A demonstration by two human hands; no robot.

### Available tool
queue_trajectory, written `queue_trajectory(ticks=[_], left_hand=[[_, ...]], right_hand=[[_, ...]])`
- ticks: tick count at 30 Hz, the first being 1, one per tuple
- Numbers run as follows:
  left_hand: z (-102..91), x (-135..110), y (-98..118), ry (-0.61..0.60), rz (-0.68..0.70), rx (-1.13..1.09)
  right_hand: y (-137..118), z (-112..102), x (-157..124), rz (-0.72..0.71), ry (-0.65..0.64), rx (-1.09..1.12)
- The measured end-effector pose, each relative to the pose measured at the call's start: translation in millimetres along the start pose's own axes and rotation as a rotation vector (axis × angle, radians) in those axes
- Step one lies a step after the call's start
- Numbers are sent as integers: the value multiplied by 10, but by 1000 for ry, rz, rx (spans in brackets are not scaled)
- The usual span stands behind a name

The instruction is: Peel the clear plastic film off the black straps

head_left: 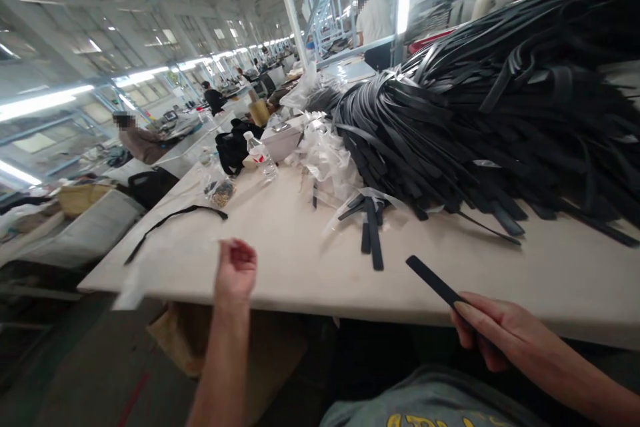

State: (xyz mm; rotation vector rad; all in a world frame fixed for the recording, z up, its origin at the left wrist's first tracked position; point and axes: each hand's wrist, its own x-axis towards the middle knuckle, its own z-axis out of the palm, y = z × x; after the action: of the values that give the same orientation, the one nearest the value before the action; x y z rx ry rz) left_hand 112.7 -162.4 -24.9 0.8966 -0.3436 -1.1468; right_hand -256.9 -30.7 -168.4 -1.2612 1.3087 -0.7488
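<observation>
My right hand (483,327) grips a flat black strap (434,281) between thumb and fingers, over the front edge of the table. The strap's free end points up and to the left. Fingers curled, my left hand (237,270) pinches a whitish, see-through plastic strip (133,287), which trails off to the left and is smeared by motion. Several short black strap pieces (373,233) lie on the table between my hands, partly on clear plastic. To the right, a large bundle of long black straps (450,127) is heaped up.
On the pale table (285,247) are crumpled clear plastic (333,157), a water bottle (261,157), a bag of small parts (220,190) and a loose thin black strap (173,217). A brown bag or box (177,340) sits below the front edge. Other people work farther back.
</observation>
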Motion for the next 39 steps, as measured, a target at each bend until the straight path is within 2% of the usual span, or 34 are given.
queue_trajectory(ticks=[2,4,7,12,18,25,31,35,39], left_hand=[[-166,-103,-469,96,-119,-47],[-253,-262,-850,136,-227,-82],[-268,-511,-1136,151,-352,-131],[-249,-701,-1187,104,-435,-128],[-251,-785,-1307,64,-455,-121],[-335,-901,-1383,60,-485,-105],[-352,-827,-1305,173,-484,-145],[-341,-805,-1279,136,-490,-168],[-382,-877,-1359,112,-500,-166]], right_hand=[[-133,95,24,-20,-60,-132],[-292,196,55,-59,-120,-227],[-533,349,113,-127,-176,-336],[-793,560,234,-211,-175,-488],[-916,736,373,-216,-179,-605],[-911,854,479,-187,-217,-607],[-885,802,427,-205,-180,-581],[-869,800,434,-207,-200,-624],[-863,913,528,-183,-248,-625]])
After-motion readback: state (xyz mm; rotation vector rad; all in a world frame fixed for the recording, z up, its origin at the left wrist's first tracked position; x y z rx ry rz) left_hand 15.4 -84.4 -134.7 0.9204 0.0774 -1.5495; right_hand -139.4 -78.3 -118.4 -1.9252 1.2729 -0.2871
